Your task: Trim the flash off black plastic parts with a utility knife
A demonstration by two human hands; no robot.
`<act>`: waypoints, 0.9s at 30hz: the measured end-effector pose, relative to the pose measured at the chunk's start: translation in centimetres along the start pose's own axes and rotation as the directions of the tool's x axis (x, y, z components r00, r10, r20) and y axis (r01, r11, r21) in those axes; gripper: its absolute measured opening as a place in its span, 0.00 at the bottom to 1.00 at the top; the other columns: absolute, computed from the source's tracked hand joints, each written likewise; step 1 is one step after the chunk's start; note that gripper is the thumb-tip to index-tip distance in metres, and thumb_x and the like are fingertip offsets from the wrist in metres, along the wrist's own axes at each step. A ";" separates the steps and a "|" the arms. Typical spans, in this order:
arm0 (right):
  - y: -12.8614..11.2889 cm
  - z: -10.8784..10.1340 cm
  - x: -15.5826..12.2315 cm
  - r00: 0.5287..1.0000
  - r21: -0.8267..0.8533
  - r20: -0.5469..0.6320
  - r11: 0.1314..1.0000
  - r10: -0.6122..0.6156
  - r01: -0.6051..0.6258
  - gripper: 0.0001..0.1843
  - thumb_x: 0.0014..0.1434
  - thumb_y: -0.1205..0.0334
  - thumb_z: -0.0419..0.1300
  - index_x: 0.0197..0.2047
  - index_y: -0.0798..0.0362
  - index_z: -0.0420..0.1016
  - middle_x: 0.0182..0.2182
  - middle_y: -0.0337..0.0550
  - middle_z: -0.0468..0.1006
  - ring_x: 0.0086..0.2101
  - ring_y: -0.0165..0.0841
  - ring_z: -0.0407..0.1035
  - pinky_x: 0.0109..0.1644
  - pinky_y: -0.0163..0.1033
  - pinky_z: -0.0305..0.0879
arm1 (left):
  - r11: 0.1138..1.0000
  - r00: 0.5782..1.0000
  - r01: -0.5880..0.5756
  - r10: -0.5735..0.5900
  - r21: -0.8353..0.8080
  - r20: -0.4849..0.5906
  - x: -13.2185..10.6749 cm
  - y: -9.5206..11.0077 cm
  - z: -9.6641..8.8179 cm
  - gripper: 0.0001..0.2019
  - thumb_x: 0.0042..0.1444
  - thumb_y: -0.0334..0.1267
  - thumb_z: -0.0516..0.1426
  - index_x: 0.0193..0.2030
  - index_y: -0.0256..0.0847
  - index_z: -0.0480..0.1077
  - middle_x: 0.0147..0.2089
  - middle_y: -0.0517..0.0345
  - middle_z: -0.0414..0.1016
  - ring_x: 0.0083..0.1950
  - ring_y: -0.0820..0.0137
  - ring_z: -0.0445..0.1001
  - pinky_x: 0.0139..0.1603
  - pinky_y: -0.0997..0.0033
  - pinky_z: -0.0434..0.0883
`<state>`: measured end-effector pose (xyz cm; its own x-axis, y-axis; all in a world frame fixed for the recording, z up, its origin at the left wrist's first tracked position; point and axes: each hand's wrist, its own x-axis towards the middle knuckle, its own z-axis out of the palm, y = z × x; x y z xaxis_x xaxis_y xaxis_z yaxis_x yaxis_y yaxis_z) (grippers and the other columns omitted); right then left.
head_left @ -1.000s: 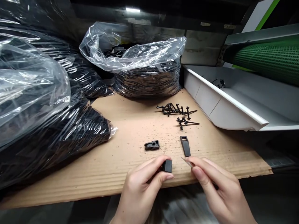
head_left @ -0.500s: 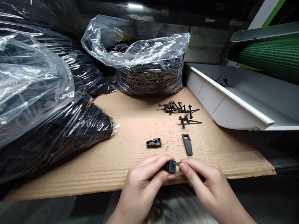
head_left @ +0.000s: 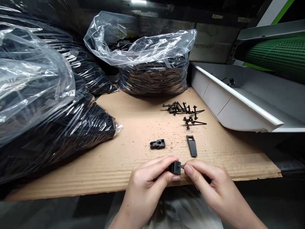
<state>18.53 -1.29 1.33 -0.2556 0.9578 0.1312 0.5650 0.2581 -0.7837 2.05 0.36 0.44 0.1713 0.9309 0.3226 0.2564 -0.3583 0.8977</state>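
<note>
While the cardboard surface (head_left: 133, 124) spreads below, the left hand (head_left: 152, 179) pinches a black plastic block (head_left: 176, 167), the right hand (head_left: 211, 183) a pointed tool (head_left: 182, 166) at its face; pressed too hard, the tool could slip and jab the left hand.

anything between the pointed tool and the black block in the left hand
Nothing visible: the pointed tool in the right hand has its tip at the black block in the left hand.

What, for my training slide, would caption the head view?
Left hand grips a small black part, right hand points a thin tool at it, near the edge of the cardboard.
</note>
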 end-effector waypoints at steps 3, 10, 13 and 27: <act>-0.4 0.1 -0.6 0.997 0.034 0.053 0.998 -0.051 0.049 0.14 0.60 0.64 0.49 0.24 0.52 0.67 0.20 0.36 0.71 0.23 0.28 0.66 0.27 0.30 0.59 | 0.999 0.999 0.051 -0.051 0.008 0.010 0.1 0.0 0.2 0.12 0.47 0.25 0.58 0.38 0.41 0.76 0.36 0.60 0.80 0.34 0.71 0.77 0.35 0.80 0.74; -0.8 -0.3 -0.2 0.986 0.146 -0.100 0.982 0.137 -0.121 0.10 0.57 0.56 0.53 0.28 0.51 0.67 0.22 0.37 0.70 0.24 0.29 0.66 0.26 0.30 0.61 | 0.998 0.992 -0.009 0.002 0.056 0.125 0.2 0.2 0.2 0.10 0.50 0.30 0.58 0.37 0.45 0.76 0.35 0.57 0.75 0.38 0.68 0.73 0.39 0.73 0.72; -0.5 -0.7 0.3 0.966 0.091 -0.184 0.981 0.184 -0.170 0.10 0.58 0.56 0.52 0.29 0.52 0.66 0.24 0.38 0.70 0.26 0.30 0.66 0.27 0.30 0.62 | 0.995 0.978 0.089 -0.081 -0.033 0.195 -0.1 0.4 -0.1 0.09 0.52 0.33 0.57 0.39 0.47 0.75 0.27 0.62 0.72 0.29 0.72 0.71 0.33 0.76 0.71; 0.8 0.4 -1.3 0.868 -0.311 -0.306 0.903 -0.392 0.298 0.12 0.57 0.75 0.53 0.43 0.56 0.70 0.34 0.47 0.78 0.34 0.33 0.73 0.39 0.35 0.67 | 0.939 0.967 0.255 -0.241 -0.233 0.087 0.0 0.5 0.0 0.13 0.51 0.28 0.58 0.41 0.51 0.74 0.42 0.64 0.74 0.44 0.72 0.71 0.47 0.78 0.67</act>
<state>19.05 -2.42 0.27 -0.2034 0.7685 0.6067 0.6773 0.5579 -0.4796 2.23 0.21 0.88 0.1860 0.9801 0.0693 0.0631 -0.0823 0.9946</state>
